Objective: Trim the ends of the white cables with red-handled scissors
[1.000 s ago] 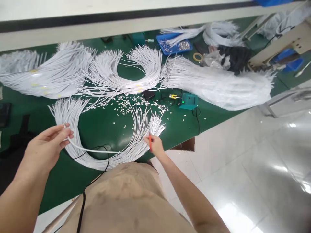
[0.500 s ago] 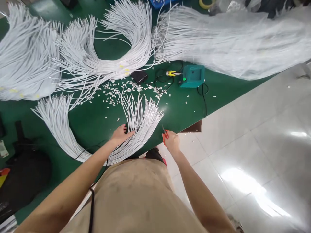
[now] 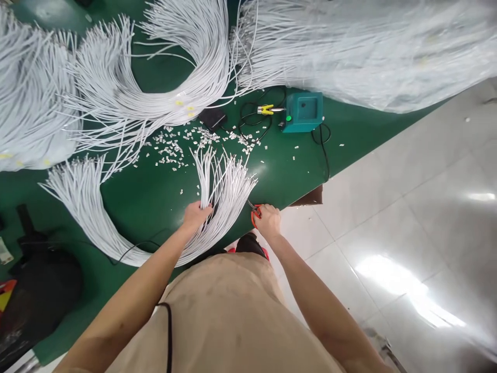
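Observation:
A curved bundle of white wires (image 3: 229, 207) lies along the near edge of the green table. My left hand (image 3: 197, 215) is closed around a small group of these wires at the bundle's left side, and their ends fan upward past my thumb. In my right hand (image 3: 268, 220) is a pair of scissors with orange handles (image 3: 255, 212). Its blades point up and left, just right of the bundle and apart from it. Many small white cut pieces (image 3: 171, 147) are scattered on the table beyond the wire ends.
Further back lie a second curved wire bundle (image 3: 174, 103), a heap of wires (image 3: 34, 98) and a long plastic-wrapped bundle (image 3: 349, 57). A teal soldering station (image 3: 303, 111) with a cord stands beside a small black box (image 3: 213, 119). A black bag (image 3: 46, 280) rests at left.
My left hand has gone from loosely open on the wires to closed around a small group, which is now separated from the rest. My right hand has moved the scissors slightly left, towards the bundle.

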Demonstrator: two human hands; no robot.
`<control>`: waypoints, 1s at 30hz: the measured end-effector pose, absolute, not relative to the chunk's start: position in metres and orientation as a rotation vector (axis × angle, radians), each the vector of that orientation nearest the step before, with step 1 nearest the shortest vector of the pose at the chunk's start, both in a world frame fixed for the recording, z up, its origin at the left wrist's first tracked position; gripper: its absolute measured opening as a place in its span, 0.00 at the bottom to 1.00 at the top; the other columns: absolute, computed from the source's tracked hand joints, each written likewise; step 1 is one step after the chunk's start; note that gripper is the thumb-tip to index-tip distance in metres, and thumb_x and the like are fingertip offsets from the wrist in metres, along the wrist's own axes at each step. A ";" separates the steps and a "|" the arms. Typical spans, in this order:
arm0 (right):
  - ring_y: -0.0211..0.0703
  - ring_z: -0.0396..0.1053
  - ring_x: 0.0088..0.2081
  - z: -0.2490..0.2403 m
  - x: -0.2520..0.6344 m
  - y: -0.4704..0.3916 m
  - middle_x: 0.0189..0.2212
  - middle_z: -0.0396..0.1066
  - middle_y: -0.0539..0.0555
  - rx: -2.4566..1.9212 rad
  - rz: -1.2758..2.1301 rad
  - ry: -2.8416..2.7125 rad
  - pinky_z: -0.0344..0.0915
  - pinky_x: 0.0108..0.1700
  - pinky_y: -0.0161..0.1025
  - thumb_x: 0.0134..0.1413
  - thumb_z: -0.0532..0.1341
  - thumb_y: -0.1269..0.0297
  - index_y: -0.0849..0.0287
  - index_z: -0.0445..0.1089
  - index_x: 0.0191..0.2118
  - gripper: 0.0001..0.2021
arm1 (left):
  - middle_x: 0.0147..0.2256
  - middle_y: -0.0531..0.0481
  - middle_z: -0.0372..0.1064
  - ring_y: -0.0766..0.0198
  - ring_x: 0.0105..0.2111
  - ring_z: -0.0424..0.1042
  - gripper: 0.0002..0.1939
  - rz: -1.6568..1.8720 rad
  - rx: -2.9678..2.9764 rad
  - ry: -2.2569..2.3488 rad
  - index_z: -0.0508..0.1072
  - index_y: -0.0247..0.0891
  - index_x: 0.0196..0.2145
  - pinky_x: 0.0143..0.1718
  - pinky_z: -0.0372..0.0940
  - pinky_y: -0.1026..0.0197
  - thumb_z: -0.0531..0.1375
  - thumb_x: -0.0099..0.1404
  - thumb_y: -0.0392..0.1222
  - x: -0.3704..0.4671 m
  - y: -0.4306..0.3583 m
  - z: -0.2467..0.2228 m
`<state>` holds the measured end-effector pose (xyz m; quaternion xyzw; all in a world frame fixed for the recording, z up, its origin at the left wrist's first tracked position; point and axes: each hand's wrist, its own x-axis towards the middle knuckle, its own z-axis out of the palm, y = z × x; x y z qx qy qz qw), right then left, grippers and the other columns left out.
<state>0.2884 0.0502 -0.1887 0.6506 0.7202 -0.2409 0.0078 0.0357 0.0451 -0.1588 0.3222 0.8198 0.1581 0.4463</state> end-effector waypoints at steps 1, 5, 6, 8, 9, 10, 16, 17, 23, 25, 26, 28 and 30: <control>0.42 0.60 0.33 -0.189 0.288 0.050 0.28 0.67 0.56 2.033 -0.745 2.255 0.47 0.35 0.38 0.51 0.54 0.64 0.62 0.70 0.28 0.09 | 0.20 0.51 0.65 0.57 0.28 0.67 0.10 0.457 0.744 2.017 0.71 0.36 0.26 0.31 0.59 0.58 0.60 0.45 0.43 0.028 0.045 -0.156; 0.42 0.60 0.33 -0.191 0.289 0.050 0.28 0.68 0.55 2.029 -0.733 2.277 0.47 0.35 0.38 0.51 0.54 0.63 0.61 0.69 0.28 0.10 | 0.21 0.56 0.62 0.67 0.23 0.64 0.12 0.801 0.520 1.964 0.67 0.37 0.29 0.27 0.59 0.64 0.60 0.46 0.43 -0.014 0.046 -0.140; 0.42 0.60 0.33 -0.192 0.289 0.050 0.28 0.68 0.55 2.028 -0.733 2.282 0.47 0.35 0.38 0.51 0.54 0.64 0.61 0.69 0.28 0.10 | 0.21 0.56 0.61 0.68 0.23 0.64 0.10 0.883 0.472 1.945 0.66 0.37 0.28 0.28 0.60 0.65 0.60 0.46 0.42 -0.026 0.047 -0.136; 0.41 0.60 0.32 -0.193 0.289 0.049 0.28 0.68 0.55 2.027 -0.729 2.289 0.47 0.35 0.38 0.51 0.54 0.64 0.61 0.69 0.28 0.09 | 0.22 0.57 0.61 0.71 0.23 0.63 0.09 1.008 0.387 1.897 0.63 0.38 0.26 0.29 0.61 0.65 0.60 0.48 0.42 -0.045 0.050 -0.130; 0.41 0.60 0.32 -0.193 0.289 0.049 0.27 0.67 0.55 2.027 -0.726 2.292 0.47 0.35 0.38 0.51 0.53 0.65 0.61 0.69 0.27 0.09 | 0.22 0.57 0.60 0.72 0.22 0.62 0.09 1.044 0.353 1.875 0.62 0.38 0.25 0.29 0.62 0.65 0.60 0.49 0.42 -0.052 0.051 -0.127; 0.41 0.60 0.32 -0.193 0.289 0.049 0.27 0.67 0.55 2.026 -0.723 2.293 0.47 0.35 0.38 0.51 0.53 0.65 0.61 0.69 0.27 0.09 | 0.20 0.57 0.58 0.74 0.20 0.59 0.09 1.073 0.322 1.845 0.61 0.38 0.24 0.29 0.61 0.66 0.59 0.51 0.42 -0.058 0.051 -0.124; 0.43 0.59 0.33 -0.194 0.289 0.049 0.27 0.66 0.55 2.013 -0.707 2.290 0.47 0.35 0.38 0.50 0.53 0.65 0.61 0.69 0.28 0.09 | 0.13 0.61 0.50 0.75 0.13 0.41 0.12 1.351 0.145 1.390 0.68 0.43 0.27 0.22 0.58 0.71 0.54 0.62 0.52 -0.078 0.035 -0.094; 0.43 0.59 0.33 -0.194 0.289 0.048 0.27 0.66 0.55 2.015 -0.704 2.288 0.47 0.35 0.38 0.50 0.53 0.65 0.61 0.69 0.28 0.09 | 0.15 0.62 0.55 0.75 0.13 0.41 0.10 1.398 0.154 1.376 0.69 0.46 0.29 0.26 0.60 0.71 0.53 0.62 0.52 -0.082 0.032 -0.090; 0.43 0.58 0.32 -0.195 0.287 0.048 0.27 0.66 0.55 2.025 -0.697 2.283 0.47 0.35 0.38 0.51 0.52 0.65 0.61 0.68 0.28 0.10 | 0.30 0.60 0.73 0.77 0.13 0.44 0.15 0.965 0.153 1.602 0.72 0.46 0.39 0.35 0.64 0.64 0.50 0.64 0.52 -0.089 0.030 -0.098; 0.43 0.58 0.32 -0.195 0.287 0.048 0.27 0.66 0.56 2.031 -0.696 2.283 0.47 0.35 0.38 0.51 0.53 0.64 0.61 0.68 0.27 0.10 | 0.27 0.51 0.73 0.74 0.16 0.57 0.10 0.650 0.052 1.592 0.73 0.37 0.37 0.33 0.65 0.61 0.58 0.60 0.44 -0.078 0.035 -0.106; 0.43 0.58 0.32 -0.195 0.287 0.048 0.27 0.66 0.56 2.034 -0.694 2.283 0.47 0.35 0.39 0.51 0.53 0.64 0.62 0.68 0.27 0.10 | 0.29 0.47 0.73 0.70 0.19 0.64 0.10 0.598 0.046 1.579 0.73 0.35 0.36 0.33 0.65 0.59 0.60 0.57 0.41 -0.070 0.039 -0.108; 0.43 0.58 0.32 -0.195 0.287 0.048 0.27 0.65 0.56 2.043 -0.693 2.287 0.47 0.35 0.39 0.51 0.53 0.64 0.62 0.68 0.27 0.10 | 0.34 0.48 0.73 0.69 0.23 0.67 0.11 0.741 0.136 1.556 0.72 0.40 0.38 0.36 0.66 0.58 0.60 0.57 0.43 -0.053 0.046 -0.112; 0.43 0.58 0.32 -0.195 0.287 0.048 0.26 0.65 0.55 2.055 -0.692 2.292 0.47 0.35 0.39 0.51 0.53 0.64 0.62 0.68 0.27 0.10 | 0.38 0.50 0.72 0.71 0.24 0.67 0.13 0.868 0.331 1.596 0.70 0.44 0.40 0.38 0.65 0.59 0.60 0.56 0.47 -0.032 0.050 -0.115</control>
